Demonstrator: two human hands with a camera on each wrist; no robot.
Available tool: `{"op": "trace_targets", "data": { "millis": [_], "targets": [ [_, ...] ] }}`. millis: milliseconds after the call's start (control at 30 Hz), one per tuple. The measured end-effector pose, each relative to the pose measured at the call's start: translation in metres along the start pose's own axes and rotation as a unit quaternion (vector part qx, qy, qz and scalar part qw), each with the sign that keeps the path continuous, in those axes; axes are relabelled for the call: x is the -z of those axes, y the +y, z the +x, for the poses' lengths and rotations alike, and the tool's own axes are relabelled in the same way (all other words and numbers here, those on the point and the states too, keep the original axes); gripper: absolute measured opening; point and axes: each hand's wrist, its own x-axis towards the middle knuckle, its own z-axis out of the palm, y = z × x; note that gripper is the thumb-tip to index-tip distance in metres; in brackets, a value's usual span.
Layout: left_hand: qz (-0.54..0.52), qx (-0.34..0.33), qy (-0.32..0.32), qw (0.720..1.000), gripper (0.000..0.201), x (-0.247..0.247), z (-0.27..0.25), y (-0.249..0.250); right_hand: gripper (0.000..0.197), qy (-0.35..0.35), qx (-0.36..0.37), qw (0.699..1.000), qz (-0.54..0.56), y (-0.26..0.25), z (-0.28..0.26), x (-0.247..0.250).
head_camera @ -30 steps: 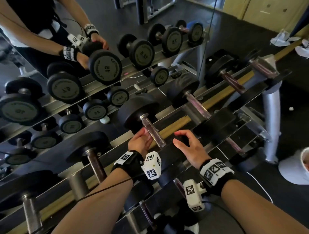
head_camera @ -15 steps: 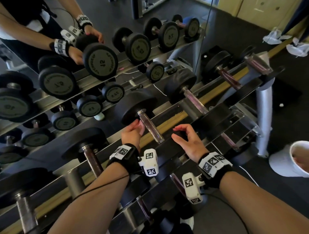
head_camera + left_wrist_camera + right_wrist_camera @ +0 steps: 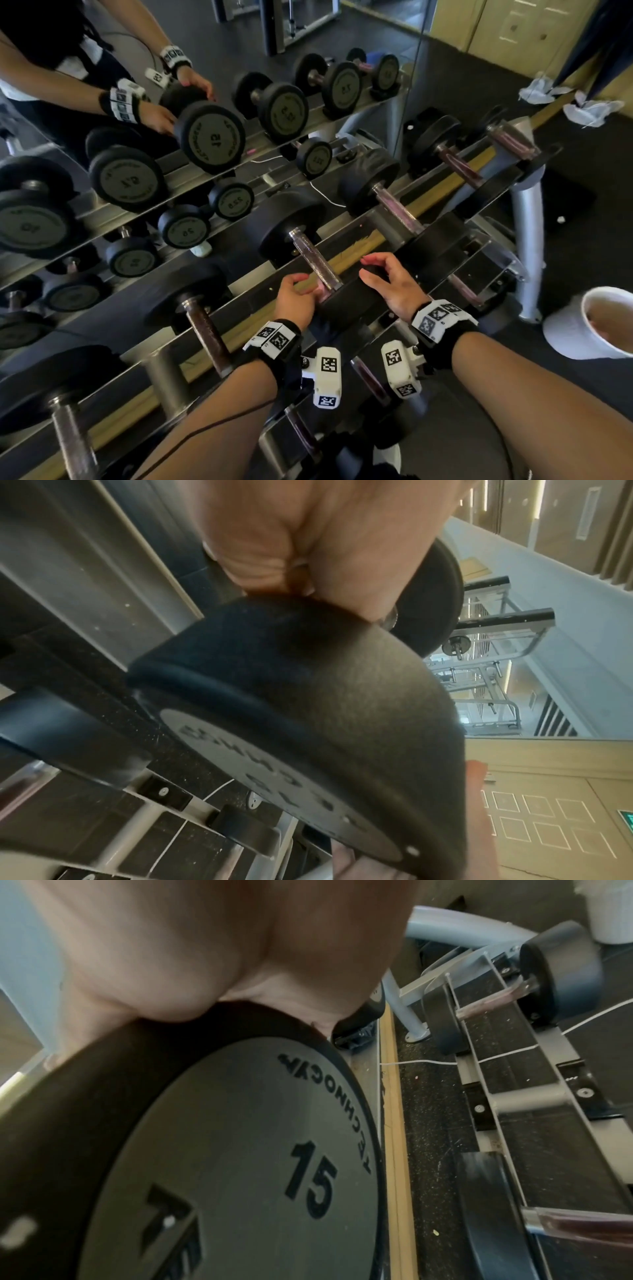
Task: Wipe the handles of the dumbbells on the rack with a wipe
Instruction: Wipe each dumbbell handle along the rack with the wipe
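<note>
Top tier of the rack, at the dumbbell marked 15. It lies in its cradle, with its handle running away from me toward the mirror.

Grip:
- My left hand is on the near head. The fingers are curled over its inner edge where the handle meets it, so I am grasping the dumbbell.
- My right hand rests the heel of its palm on the same head. Its fingers are arched and loose above it, closed on nothing.
- The wrist views agree: each palm sits on the black rim of that head.

Wipe: there is none in either hand in any view. Two crumpled white scraps lie on the floor well apart, past the far end of the rack. I cannot tell whether they are wipes. A white tub stands on the floor to my right.

Progress, as I judge it:
- This looks like handling or settling the dumbbell, not wiping, since nothing is pressed to the handle.
- The handle looks bare and a little shiny. I cannot tell from that whether it has been cleaned.
- The neighbour on my left has a brown, dull handle. The one on my right has a paler handle.
- Nothing shows which handles are done, so I would count the whole row, and the lower tier below it, as left to check.
- The wipe has to be in hand before any more handles get done.
</note>
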Motion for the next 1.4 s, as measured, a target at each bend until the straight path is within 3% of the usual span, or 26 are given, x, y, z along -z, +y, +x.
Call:
{"op": "trace_targets", "data": {
  "millis": [267, 367, 500, 600, 733, 900, 1133, 1400],
  "targets": [
    [-0.040, -0.080, -0.035, 0.995, 0.040, 0.007, -0.033, 0.012, 0.032, -0.060, -0.011, 0.994, -0.091, -0.008, 0.009, 0.010],
    [-0.041, -0.127, -0.025, 0.991, 0.024, -0.005, -0.036, 0.034, 0.028, -0.107, -0.016, 0.987, -0.123, -0.013, 0.019, 0.021],
    [0.007, -0.171, -0.020, 0.985, 0.028, -0.035, -0.040, 0.064, 0.026, -0.163, 0.012, 0.974, -0.158, -0.035, 0.039, 0.061],
    [0.023, -0.174, -0.013, 0.984, 0.029, -0.070, -0.042, 0.083, 0.026, -0.164, 0.066, 0.970, -0.166, -0.053, 0.057, 0.106],
    [0.032, -0.182, 0.044, 0.982, 0.023, -0.115, -0.026, 0.106, 0.023, -0.119, 0.103, 0.971, -0.182, -0.061, 0.086, 0.167],
    [0.056, -0.141, 0.115, 0.982, 0.022, -0.162, -0.005, 0.115, 0.021, -0.090, 0.068, 0.977, -0.182, -0.037, 0.105, 0.218],
    [0.047, -0.107, 0.171, 0.978, 0.019, -0.190, 0.032, 0.118, 0.028, -0.129, 0.070, 0.971, -0.189, -0.010, 0.114, 0.225],
    [0.077, -0.099, 0.193, 0.973, 0.019, -0.195, 0.071, 0.119, 0.021, -0.154, 0.079, 0.971, -0.166, 0.005, 0.115, 0.225]
  ]
}}
